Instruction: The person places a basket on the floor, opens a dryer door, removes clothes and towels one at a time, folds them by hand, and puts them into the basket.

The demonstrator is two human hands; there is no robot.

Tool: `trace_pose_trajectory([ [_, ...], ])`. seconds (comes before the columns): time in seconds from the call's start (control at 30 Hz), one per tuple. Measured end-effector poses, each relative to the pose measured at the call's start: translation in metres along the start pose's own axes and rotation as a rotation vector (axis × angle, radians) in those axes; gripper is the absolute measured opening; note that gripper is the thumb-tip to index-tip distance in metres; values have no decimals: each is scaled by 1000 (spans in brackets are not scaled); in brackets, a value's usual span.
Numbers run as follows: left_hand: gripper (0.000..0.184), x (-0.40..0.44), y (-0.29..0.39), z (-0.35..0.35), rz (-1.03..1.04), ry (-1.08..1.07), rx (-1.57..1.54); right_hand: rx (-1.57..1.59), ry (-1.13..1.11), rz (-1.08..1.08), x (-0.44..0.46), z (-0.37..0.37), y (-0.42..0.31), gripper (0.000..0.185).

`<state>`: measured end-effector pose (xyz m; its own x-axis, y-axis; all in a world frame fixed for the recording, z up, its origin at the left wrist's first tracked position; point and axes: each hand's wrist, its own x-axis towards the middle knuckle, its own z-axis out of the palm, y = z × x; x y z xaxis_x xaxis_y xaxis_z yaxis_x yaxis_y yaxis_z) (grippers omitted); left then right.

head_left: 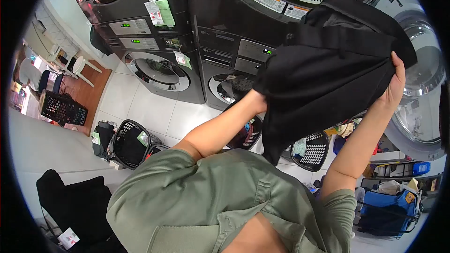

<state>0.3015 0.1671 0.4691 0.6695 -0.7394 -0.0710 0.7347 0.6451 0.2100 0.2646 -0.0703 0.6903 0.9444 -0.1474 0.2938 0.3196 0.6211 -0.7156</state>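
A black garment (323,72) with a waistband and a button is stretched out between my two hands, in front of the dryer. It looks like trousers or a skirt; folds hide which. My right hand (396,82) grips its right edge near the waistband, thumb showing on top. On the left side, my left hand (258,101) goes into the cloth; its fingers are covered, and the fabric hangs from it. Part of the garment droops toward my chest.
Above stands an open dryer (267,0) with clothes inside, its round door (419,56) swung out at right. Stacked machines (164,42) stand to the left. Laundry baskets (129,143) sit on the tiled floor, one basket (316,152) below the garment. Black clothing (75,204) hangs at lower left.
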Motion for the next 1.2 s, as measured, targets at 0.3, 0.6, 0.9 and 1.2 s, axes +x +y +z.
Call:
trace_pose_trajectory([
  [0.3,58,-64,63,-1,-45,105,-95,-457,339,-584,0,-33,4,26],
  [0.6,22,-155,73,19,-126,91,1927,-213,169,-208,-80,-103,-63,49],
  [0.9,32,-152,-28,-75,124,364,490,-188,396,665,-121,-138,226,61],
  [1.2,33,-158,-5,-42,-70,72,1901,635,176,1110,-200,-74,261,59],
])
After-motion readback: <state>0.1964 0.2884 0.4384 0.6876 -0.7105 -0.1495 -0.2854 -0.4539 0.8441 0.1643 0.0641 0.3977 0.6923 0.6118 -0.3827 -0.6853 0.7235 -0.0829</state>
